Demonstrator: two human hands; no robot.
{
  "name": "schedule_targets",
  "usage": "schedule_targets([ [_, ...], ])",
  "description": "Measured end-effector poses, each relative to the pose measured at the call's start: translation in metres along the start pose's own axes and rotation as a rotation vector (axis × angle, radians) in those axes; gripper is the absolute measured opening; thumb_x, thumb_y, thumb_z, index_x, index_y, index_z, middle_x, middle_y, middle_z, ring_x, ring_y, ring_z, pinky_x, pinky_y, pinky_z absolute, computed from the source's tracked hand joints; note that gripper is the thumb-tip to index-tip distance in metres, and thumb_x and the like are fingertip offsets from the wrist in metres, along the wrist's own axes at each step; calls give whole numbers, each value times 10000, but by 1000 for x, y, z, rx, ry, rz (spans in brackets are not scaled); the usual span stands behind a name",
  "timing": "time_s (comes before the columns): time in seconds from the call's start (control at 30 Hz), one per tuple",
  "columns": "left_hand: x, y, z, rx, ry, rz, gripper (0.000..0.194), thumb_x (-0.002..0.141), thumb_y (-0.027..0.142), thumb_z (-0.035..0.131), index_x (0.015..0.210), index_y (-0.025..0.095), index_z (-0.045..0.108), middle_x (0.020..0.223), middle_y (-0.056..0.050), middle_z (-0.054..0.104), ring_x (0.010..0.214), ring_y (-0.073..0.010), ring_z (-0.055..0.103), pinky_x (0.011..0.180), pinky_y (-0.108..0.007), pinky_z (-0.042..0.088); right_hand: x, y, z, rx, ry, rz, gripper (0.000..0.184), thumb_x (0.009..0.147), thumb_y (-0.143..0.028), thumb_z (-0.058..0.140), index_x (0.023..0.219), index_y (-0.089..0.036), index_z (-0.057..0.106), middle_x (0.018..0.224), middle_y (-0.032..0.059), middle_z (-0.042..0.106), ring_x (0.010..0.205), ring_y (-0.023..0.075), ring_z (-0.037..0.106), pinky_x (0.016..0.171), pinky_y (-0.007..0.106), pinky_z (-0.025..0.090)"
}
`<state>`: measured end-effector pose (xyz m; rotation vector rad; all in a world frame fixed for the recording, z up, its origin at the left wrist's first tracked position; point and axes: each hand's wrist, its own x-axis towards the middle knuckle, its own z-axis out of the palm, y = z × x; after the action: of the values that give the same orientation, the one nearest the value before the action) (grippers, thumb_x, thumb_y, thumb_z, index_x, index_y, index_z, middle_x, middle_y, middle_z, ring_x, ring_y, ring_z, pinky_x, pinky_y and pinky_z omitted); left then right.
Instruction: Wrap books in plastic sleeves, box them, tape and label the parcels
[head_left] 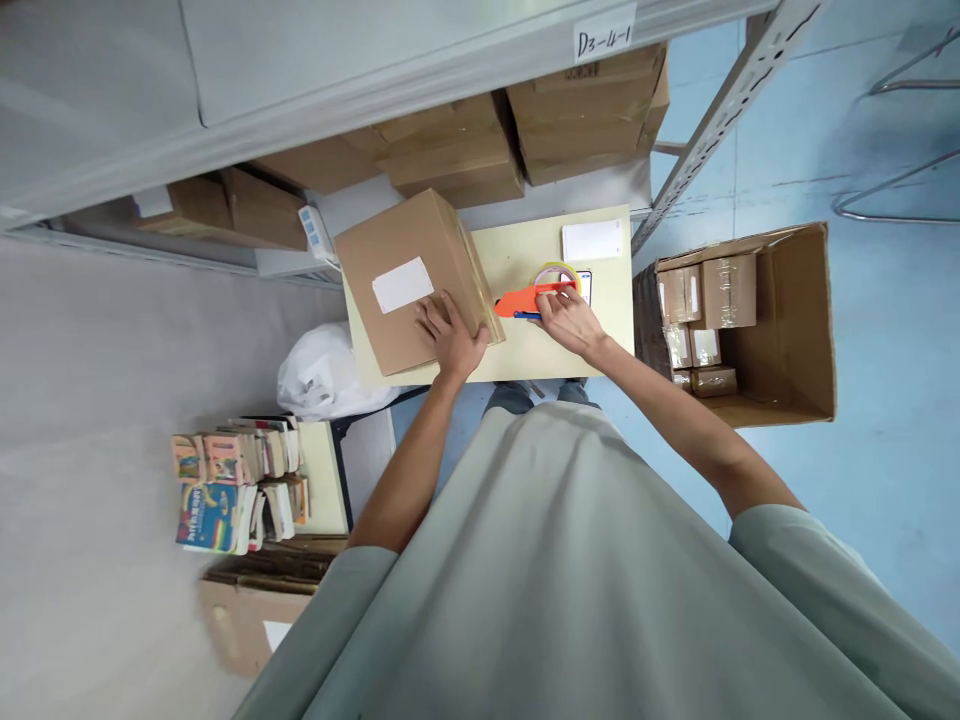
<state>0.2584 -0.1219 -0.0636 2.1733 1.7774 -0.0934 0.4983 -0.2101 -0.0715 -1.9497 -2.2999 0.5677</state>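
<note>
A closed cardboard box with a blank-looking white label sits at an angle on the left of the small cream table. My left hand lies on its upper face, fingers spread, thumb near the taped edge. Right of the box, my right hand is closed round an orange tape dispenser with a blue part below. Its pointed end is close to the box's right side. A yellowish tape roll shows behind my fingers, partly over a phone. A white label stack lies at the table's back right.
Overhead runs a grey shelf holding several cartons. A large open carton with small boxes stands at right. At left are a white plastic bag, stacked books and flattened cardboard.
</note>
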Motion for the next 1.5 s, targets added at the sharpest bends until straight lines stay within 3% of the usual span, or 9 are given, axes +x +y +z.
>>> schedule_targets([
  [0.27, -8, -31, -5, -103, -94, 102, 1153, 847, 400, 739, 1803, -1, 234, 1897, -320, 47, 1778, -471, -101, 1400, -702, -70, -29, 9, 2, 114, -84, -107, 587, 1213, -363, 205, 1505, 11, 552, 1335, 290, 699, 1239, 381, 666, 1255, 597, 405],
  [0.43, -11, -38, -6, -123, -125, 121, 1156, 840, 375, 729, 1808, 3, 217, 1904, -303, 35, 1776, -475, -114, 1403, -698, -88, -45, 12, 4, 166, -54, -104, 596, 1200, -333, 201, 1535, -29, 588, 1443, 292, 675, 1388, 389, 613, 1288, 663, 402],
  [0.63, -11, -41, -6, -121, -124, 135, 1186, 794, 340, 721, 1807, -4, 211, 1911, -286, 19, 1775, -474, -125, 1404, -697, -96, -56, 13, 12, 143, -64, -84, 603, 1206, -322, 170, 1521, -67, 615, 1530, 264, 649, 1445, 354, 600, 1311, 636, 402],
  [0.87, -11, -41, -7, -128, -144, 118, 1194, 810, 367, 749, 1814, 15, 205, 1909, -288, 24, 1778, -470, -116, 1407, -690, -95, -44, -2, 25, 94, -139, -146, 595, 1215, -349, 202, 1477, 21, 588, 1349, 296, 724, 1256, 379, 680, 1258, 591, 423],
  [1.03, -10, -45, -5, -122, -147, 116, 1192, 853, 449, 767, 1820, 47, 197, 1912, -279, 19, 1780, -454, -121, 1412, -665, -93, -23, -21, 33, 72, -196, -140, 465, 1203, -265, 338, 1481, 30, 565, 1308, 286, 734, 1148, 362, 722, 1223, 567, 440],
  [1.33, -10, -48, -2, -133, -151, 124, 1257, 764, 323, 788, 1821, 31, 175, 1910, -283, -4, 1781, -437, -138, 1408, -648, -122, 2, -42, 38, 41, -215, -170, 469, 1146, -79, 310, 1529, 66, 540, 1291, 282, 764, 1164, 332, 739, 1254, 526, 392],
  [1.5, -12, -46, -4, -152, -146, 120, 1231, 777, 313, 770, 1827, 54, 181, 1917, -262, 3, 1782, -436, -141, 1406, -668, -121, -3, -37, 37, 39, -262, -138, 453, 1186, -169, 365, 1541, 68, 519, 1336, 302, 748, 1178, 347, 739, 1229, 520, 401],
])
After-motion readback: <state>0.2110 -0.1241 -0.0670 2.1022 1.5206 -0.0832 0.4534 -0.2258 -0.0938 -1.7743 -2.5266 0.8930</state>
